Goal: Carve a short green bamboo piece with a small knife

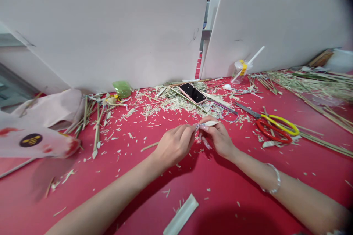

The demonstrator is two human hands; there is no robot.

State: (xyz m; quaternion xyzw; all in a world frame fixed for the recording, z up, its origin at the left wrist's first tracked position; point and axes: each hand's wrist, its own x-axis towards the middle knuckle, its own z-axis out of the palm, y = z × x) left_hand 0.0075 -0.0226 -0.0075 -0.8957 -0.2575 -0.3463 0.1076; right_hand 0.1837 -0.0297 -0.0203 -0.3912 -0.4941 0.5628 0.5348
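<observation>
My left hand (174,143) and my right hand (219,137) meet over the middle of the red table (138,191). Between their fingertips they pinch a small pale strip of leaf or stalk (208,123), the left at its near end, the right round its far end. Both hands are closed in a pinch. A bracelet (274,180) sits on my right wrist. A larger folded pale strip (181,214) lies on the table in front of me.
A phone (192,93) lies among stalk cuttings (165,104) at the back. Scissors with yellow and red handles (271,126) lie to the right, long stalks (317,91) beyond. A plastic cup with a straw (240,69), a green object (122,89), paper bags (41,125) and white partitions (110,25) surround.
</observation>
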